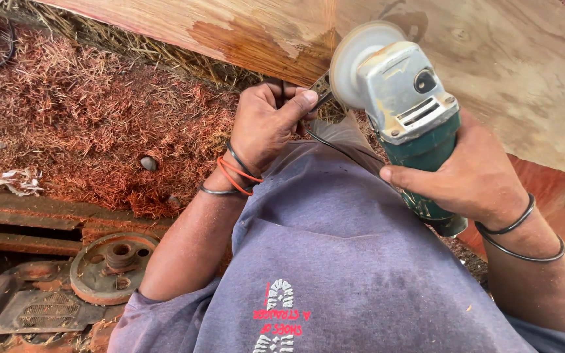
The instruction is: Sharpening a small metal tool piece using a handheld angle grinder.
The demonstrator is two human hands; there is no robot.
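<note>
My right hand (472, 180) grips the green body of an angle grinder (413, 117), whose grey head and pale round disc (358, 62) point up and left. My left hand (266, 121) is closed around a small flat metal tool (322, 88), thumb pressed on it, and the tool's end sits at the disc's hub. A thin black cord (341, 149) runs from under my left hand across my lap. Both wrists wear bangles, and the left also has an orange band.
A large wooden slab (492, 59) slants across the top and right. Reddish wood shavings (80, 117) cover the ground at left. A rusty pulley wheel (112, 265) and machine parts lie at bottom left. My grey shirt (335, 261) fills the lower middle.
</note>
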